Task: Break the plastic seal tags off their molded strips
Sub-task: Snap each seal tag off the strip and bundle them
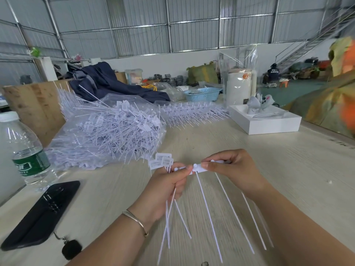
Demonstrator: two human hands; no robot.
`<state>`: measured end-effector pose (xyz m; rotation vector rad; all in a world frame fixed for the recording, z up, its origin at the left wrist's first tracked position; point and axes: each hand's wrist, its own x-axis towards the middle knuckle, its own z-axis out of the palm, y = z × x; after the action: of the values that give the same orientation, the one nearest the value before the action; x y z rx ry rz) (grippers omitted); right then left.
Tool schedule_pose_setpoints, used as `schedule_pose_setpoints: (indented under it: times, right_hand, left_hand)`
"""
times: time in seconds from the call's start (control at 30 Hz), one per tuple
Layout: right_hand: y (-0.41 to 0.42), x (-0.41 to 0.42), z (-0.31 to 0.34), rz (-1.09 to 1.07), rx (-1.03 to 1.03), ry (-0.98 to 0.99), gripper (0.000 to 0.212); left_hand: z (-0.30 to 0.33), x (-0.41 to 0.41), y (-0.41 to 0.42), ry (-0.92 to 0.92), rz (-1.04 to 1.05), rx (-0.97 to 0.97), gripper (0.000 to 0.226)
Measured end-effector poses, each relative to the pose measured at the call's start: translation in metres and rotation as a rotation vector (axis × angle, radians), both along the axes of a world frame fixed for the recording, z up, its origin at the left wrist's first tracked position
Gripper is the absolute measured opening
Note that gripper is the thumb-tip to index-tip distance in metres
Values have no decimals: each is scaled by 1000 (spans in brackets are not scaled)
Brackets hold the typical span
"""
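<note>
Above the table's near middle, both hands hold a white molded strip (199, 167) of seal tags. My right hand (233, 169) pinches the strip's right part, whose long thin tails hang down toward me. My left hand (169, 184) pinches the strip's left end with thumb and forefinger and also grips a small bundle of separated seal tags (162, 161), heads sticking up and tails trailing below the palm. A big heap of loose tags (107, 135) lies on clear plastic at the left. More unbroken strips (194, 112) lie in a row behind it.
A water bottle (23, 150) and a black phone (42, 212) lie at the left edge. A white box with grey figures (269, 121), a white cylinder (240, 87), a blue basket (203, 94) and dark cloth (107, 81) stand farther back. Bare wood-grain table (288, 169) spreads to the right.
</note>
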<state>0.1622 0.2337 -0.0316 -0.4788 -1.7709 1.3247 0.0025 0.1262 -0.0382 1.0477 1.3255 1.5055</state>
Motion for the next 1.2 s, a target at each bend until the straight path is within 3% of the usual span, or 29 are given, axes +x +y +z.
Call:
schedule_pose_setpoints:
  times: [0.2, 0.43, 0.53, 0.67, 0.8, 1.07, 1.2]
  right_hand:
    - [1, 5, 5, 23, -60, -125, 6]
    - [9, 18, 12, 65, -93, -245, 9]
    - [14, 23, 13, 5, -126, -130, 6]
    - [12, 13, 7, -58, -36, -161, 13]
    - [13, 7, 2, -37, -41, -199, 11]
    - [12, 6, 2, 26, -13, -187, 16]
    - [9, 5, 2, 63, 30, -184, 12]
  left_hand:
    - [9, -6, -2, 74, -144, -25, 21]
    - [9, -12, -5, 164, -308, -227, 15]
    - [5, -16, -4, 49, -266, -184, 24]
    - [0, -12, 1, -88, -224, -104, 42]
    - [1, -9, 2, -270, -109, -133, 27]
    - [4, -8, 1, -101, -36, -198, 40]
    - [2, -8, 0, 9, -40, -133, 33]
